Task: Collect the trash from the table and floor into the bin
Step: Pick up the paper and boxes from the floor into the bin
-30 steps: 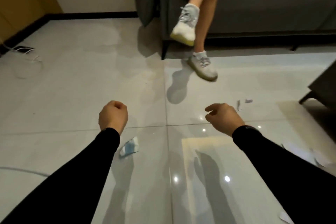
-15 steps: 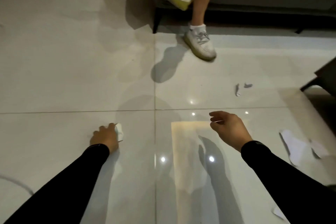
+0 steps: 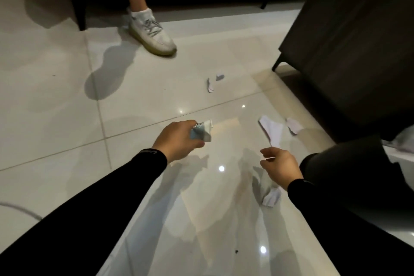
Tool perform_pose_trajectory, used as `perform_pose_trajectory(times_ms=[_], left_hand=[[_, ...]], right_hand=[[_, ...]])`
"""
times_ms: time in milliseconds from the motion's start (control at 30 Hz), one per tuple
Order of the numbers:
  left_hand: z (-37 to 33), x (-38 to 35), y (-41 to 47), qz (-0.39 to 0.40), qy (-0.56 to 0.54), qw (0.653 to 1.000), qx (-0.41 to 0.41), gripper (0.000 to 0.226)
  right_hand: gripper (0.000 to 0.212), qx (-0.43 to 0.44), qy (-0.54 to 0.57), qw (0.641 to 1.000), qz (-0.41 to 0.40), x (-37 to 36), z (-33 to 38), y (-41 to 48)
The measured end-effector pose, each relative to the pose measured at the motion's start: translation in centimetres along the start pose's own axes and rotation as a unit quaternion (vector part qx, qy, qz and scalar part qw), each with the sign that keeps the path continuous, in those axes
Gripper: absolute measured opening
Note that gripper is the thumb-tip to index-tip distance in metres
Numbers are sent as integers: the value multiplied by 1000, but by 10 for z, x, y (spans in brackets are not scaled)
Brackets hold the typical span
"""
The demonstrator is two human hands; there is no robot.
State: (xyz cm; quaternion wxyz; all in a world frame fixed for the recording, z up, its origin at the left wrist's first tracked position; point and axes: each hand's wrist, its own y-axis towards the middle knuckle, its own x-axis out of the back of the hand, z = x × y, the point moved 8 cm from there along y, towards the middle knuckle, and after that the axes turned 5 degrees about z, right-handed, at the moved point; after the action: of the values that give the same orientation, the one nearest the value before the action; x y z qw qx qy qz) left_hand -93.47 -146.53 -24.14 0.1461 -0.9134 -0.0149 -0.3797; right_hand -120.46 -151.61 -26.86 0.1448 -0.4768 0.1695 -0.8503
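Trash wrapper [image 3: 201,132], crumpled and printed blue and white, is pinched in the left hand [image 3: 177,139] just above the glossy floor [image 3: 56,96], a little left of the middle of the head view. Thumb and fingers curl round its near end, and the far end sticks out toward two o'clock of the hand. The right hand [image 3: 281,167], at four o'clock from the left one, hangs with its fingers loosely curled and nothing in them.

More litter lies round about. A large paper scrap [image 3: 270,130] is near the right hand at its twelve o'clock, with a smaller scrap [image 3: 294,125] just beside it at three o'clock. A crumpled wad [image 3: 271,196] lies at the right hand's six o'clock, partly behind the wrist. Two small scraps [image 3: 211,84] lie well apart from the left hand at its twelve o'clock, toward a seated person's shoe [image 3: 152,33]. A dark cabinet [image 3: 347,40] fills the frame's two o'clock. A pale shape [image 3: 398,143] at the right edge may be the bin; I cannot tell.

All of it looks thin, light and soft. The flat scraps probably cling to the slick tile, so a raised fold or curled edge is the place to pinch. The wad can be taken whole across its bulk. Loosely held pieces may flutter free, so they are best bunched in the palm.
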Motion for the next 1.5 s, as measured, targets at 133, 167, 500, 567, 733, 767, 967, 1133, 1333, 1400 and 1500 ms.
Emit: perform_pose_trajectory(times_ms=[133, 167, 500, 567, 733, 767, 967, 1133, 1333, 1400, 1500], left_hand=[[-35, -23, 15, 21, -13, 1000, -17, 27], [-41, -27, 19, 24, -10, 999, -18, 27], [-69, -22, 51, -12, 14, 1000, -6, 29], [-76, -8, 63, -50, -14, 999, 10, 26], [-96, 45, 90, -182, -149, 968, 90, 23], [-95, 53, 94, -202, -167, 959, 108, 25], [-76, 91, 136, -212, -176, 951, 138, 17], [-45, 73, 186, -114, -130, 977, 123, 14], [-8, 22, 237, -13, -90, 986, 141, 11], [4, 7, 248, 14, -87, 984, 155, 15], [11, -5, 269, 16, -76, 987, 138, 27]], right_hand=[[49, -56, -8, 998, 12, -3, -39, -1], [56, -72, -14, 997, 24, -7, -49, -1], [31, -116, 5, 992, 56, -46, -76, 11], [32, -92, 58, 994, 33, -25, -55, 29], [35, -17, 120, 992, -42, 65, 34, 63], [35, -16, 141, 988, -55, 78, 45, 66], [39, -65, 129, 987, -64, 94, 35, 96], [58, -108, 86, 990, -35, 62, 1, 134], [74, -206, 12, 979, 5, 21, -43, 164], [57, -197, -21, 980, -6, 15, -51, 170], [28, -151, -68, 985, -37, 16, -46, 179]])
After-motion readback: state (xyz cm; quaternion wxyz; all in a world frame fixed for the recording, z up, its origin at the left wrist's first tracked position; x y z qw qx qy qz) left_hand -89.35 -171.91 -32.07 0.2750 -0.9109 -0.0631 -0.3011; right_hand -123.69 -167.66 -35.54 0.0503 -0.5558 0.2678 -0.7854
